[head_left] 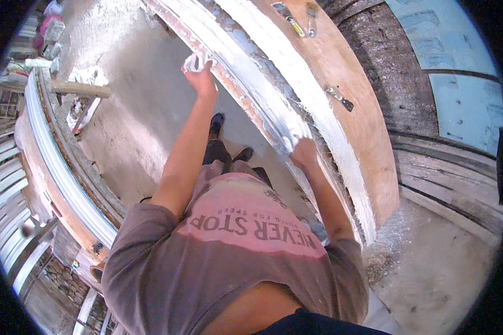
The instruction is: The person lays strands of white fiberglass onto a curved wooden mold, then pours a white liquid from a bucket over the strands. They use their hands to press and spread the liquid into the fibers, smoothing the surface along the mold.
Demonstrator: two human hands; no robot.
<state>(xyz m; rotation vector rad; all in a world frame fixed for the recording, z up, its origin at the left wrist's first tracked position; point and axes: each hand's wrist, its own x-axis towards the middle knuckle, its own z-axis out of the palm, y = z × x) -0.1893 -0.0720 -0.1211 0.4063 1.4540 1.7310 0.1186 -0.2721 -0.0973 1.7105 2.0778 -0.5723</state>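
Note:
A long curved white plaster moulding (251, 89) runs from the top of the view down toward my right side. At its near edge my left hand (200, 77) is curled, its fingers coated in white paste. What lies inside those fingers is hidden by the white. Farther down the moulding, my right hand (304, 153) rests on the wet surface. Its white-smeared fingers lie along the plaster and blend into it. Beside the moulding runs a rough white fibrous strip (318, 106) on a curved brown board (369, 134).
On the board lie a scraper with a yellow-marked handle (289, 20), a second flat tool (311, 19) and a small dark-handled scraper (339, 98). At left stands another curved moulding (53, 151) near a wooden beam (81, 89). Pale blue panels (466, 106) are at right.

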